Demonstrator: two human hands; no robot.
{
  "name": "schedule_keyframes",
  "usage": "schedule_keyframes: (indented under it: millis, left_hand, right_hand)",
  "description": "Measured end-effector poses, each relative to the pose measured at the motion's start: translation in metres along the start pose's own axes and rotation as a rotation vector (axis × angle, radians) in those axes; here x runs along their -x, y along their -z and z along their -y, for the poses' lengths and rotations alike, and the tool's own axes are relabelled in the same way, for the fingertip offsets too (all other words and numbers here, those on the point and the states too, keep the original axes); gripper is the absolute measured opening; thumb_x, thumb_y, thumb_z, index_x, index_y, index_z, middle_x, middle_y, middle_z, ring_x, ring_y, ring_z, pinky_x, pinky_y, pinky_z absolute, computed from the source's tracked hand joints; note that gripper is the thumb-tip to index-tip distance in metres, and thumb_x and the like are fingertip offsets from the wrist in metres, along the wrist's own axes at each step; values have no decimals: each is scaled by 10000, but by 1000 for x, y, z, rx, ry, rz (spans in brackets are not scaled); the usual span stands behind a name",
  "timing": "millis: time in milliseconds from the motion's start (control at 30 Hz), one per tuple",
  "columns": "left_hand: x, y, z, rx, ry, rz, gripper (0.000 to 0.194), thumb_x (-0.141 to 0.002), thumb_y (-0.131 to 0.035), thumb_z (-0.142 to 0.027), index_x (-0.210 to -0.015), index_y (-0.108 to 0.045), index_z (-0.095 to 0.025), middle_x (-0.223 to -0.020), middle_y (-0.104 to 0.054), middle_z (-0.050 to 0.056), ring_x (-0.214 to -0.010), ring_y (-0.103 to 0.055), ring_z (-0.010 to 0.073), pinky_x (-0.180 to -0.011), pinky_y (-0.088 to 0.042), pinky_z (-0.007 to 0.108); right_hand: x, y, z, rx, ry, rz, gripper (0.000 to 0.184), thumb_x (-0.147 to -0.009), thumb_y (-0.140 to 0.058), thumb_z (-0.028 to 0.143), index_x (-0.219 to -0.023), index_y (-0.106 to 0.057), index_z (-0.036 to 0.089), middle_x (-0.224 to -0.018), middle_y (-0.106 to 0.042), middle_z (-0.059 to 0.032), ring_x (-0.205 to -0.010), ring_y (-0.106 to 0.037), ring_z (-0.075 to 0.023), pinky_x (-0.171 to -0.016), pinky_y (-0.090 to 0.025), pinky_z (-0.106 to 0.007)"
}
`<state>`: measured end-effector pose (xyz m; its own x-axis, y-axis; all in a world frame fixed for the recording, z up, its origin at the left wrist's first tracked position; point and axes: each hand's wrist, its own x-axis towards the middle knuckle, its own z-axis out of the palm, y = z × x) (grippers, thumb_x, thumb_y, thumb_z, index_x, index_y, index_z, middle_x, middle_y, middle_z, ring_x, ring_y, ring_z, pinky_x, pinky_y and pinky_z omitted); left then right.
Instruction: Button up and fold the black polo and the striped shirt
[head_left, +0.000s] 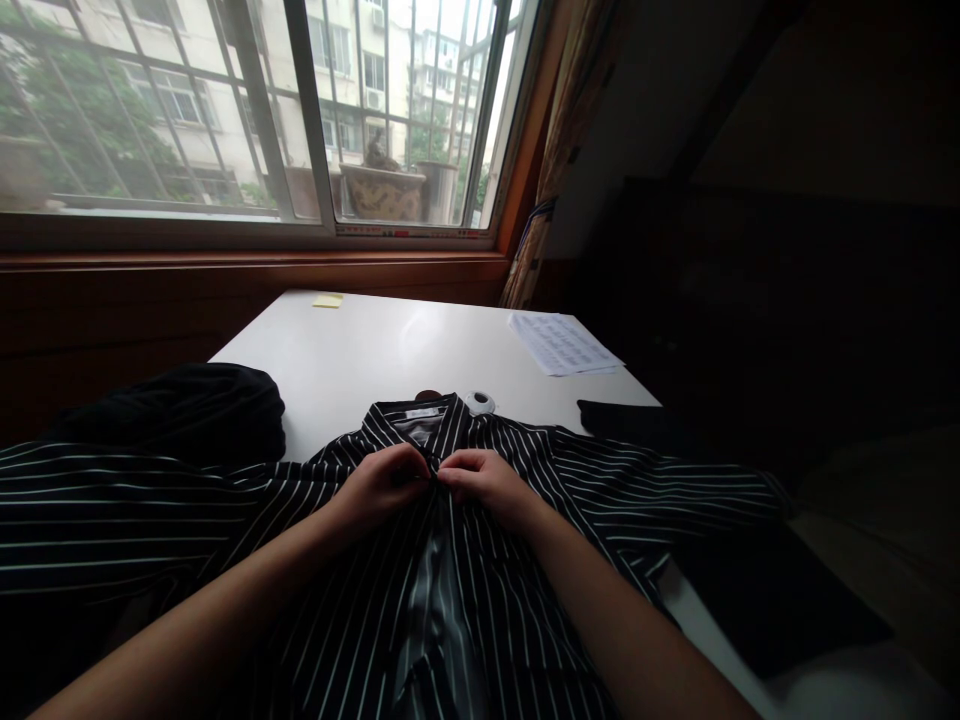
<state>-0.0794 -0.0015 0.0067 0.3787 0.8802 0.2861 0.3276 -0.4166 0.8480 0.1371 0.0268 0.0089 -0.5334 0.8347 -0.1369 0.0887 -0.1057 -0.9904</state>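
A black shirt with white stripes [510, 570] lies spread face up, its collar [454, 425] toward the window and its sleeves out to both sides. Just below the collar, my left hand [386, 482] pinches the left front edge. Close beside it, my right hand [487, 485] pinches the other front edge, so the fingertips of both hands nearly meet. Whatever small part sits between the fingertips is hidden. Below my hands the front hangs open and the inside of the back shows.
Dark bundled cloth [225, 405] lies left on the white table [397, 335]. A round white object [480, 402] and a brown disc [429, 395] sit behind the collar. Printed papers [562, 343] and a yellow note [328, 300] lie farther back. Dark cloth [780, 590] is at right.
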Motion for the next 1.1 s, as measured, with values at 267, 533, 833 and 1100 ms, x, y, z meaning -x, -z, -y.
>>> schedule_keyframes:
  millis: [267, 533, 833, 1100]
  left_hand:
    - [0, -2, 3, -81, -138, -34, 28, -859, -651, -178, -861, -648, -151, -824, -638, 25, -750, -596, 144, -695, -477, 257]
    - [1, -5, 9, -109, -176, -32, 49, -867, -624, -142, -827, -604, -161, -836, -632, 25, -761, -594, 140, -711, -485, 256]
    - [3, -7, 11, -159, -198, -22, 77, -862, -612, -104, -836, -587, -171, -843, -610, 16, -753, -581, 128, -693, -477, 243]
    - [4, -8, 14, -189, -198, -38, 100, -843, -604, -80, -831, -577, -176, -846, -603, 12, -751, -576, 127, -687, -473, 239]
  right_hand:
    - [0, 0, -1, 9, 7, -15, 275, -750, -759, 400, -846, -734, 143, -679, -636, 5, -591, -572, -109, -588, -454, -241]
    - [0, 0, 2, 11, -8, -8, 253, -750, -763, 378, -843, -745, 144, -692, -657, -6, -604, -590, -115, -605, -478, -253]
    - [0, 1, 0, 11, -20, 6, 285, -736, -775, 400, -850, -752, 140, -709, -674, -17, -615, -609, -120, -615, -506, -262]
    - [-2, 1, -2, -51, -76, 44, 382, -750, -745, 484, -878, -740, 124, -713, -700, -48, -649, -668, -150, -625, -540, -277]
